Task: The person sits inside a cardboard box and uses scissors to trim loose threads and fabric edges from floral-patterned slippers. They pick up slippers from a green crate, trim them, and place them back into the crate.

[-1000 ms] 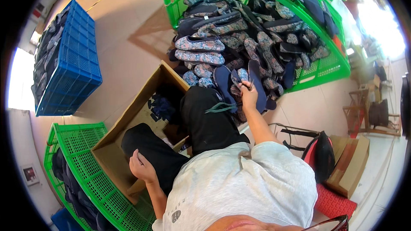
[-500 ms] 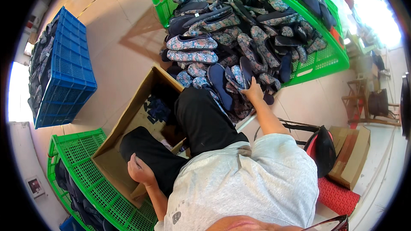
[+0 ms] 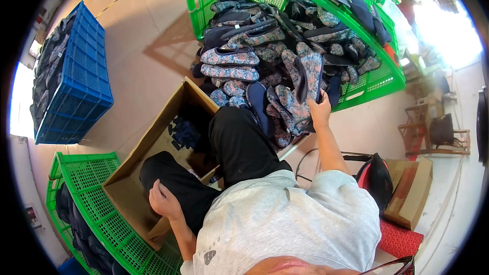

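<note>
My right hand (image 3: 320, 109) grips a floral slipper (image 3: 309, 74) by its lower side edge, raised in front of the heap with its patterned upper showing. Behind and below it, more floral slippers with dark blue soles (image 3: 260, 103) spill toward my knees from a large green crate (image 3: 379, 84). Over my left thigh, my left hand (image 3: 164, 201) is closed with its fingers curled together. Whatever it may hold is hidden.
Between my legs and the crates stands an open cardboard box (image 3: 133, 160) with dark fabric pieces (image 3: 184, 133) inside. A blue crate (image 3: 84, 79) and another green crate (image 3: 94, 188), both loaded, are at the left. At right are a carton (image 3: 410, 191) and red roll (image 3: 400, 238).
My right hand has drawn a slipper up from the front of the pile and turned it upright. The left hand stays over the thigh. The view has shifted slightly.
</note>
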Motion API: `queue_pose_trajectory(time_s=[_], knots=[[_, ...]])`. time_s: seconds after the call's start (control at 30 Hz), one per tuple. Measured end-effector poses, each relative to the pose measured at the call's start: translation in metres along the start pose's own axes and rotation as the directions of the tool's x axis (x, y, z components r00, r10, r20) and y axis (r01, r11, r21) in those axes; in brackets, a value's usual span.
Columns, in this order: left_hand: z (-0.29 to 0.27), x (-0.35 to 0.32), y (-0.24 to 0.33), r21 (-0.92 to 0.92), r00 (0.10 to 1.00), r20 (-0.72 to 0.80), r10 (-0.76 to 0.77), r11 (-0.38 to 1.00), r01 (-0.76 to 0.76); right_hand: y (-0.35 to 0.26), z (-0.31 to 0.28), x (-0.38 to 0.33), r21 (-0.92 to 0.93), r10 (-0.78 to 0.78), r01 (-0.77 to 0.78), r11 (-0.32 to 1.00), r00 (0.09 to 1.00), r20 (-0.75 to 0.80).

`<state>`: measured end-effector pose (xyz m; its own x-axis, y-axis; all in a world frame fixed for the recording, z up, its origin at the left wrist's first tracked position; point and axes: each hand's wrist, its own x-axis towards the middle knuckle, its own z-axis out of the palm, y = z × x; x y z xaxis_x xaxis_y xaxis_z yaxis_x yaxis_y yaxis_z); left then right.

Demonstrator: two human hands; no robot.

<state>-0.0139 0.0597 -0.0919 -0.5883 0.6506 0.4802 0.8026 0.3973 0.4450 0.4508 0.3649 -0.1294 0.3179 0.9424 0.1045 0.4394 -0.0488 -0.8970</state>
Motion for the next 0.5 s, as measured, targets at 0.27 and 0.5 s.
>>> queue_pose_trajectory(time_s=[0.27, 0.5], knots=[[-0.016, 0.025, 0.023, -0.45, 0.958, 0.189, -0.216, 0.848, 0.28, -0.161, 0.082, -0.079, 0.671, -0.114, -0.483, 0.562, 0.759, 0.641], [-0.064, 0.048, 0.045, -0.587, 0.818, 0.565, -0.109, 0.644, 0.491, -0.197, 0.158, -0.242, 0.198, -0.138, -0.68, 0.706, 0.142, 0.98]])
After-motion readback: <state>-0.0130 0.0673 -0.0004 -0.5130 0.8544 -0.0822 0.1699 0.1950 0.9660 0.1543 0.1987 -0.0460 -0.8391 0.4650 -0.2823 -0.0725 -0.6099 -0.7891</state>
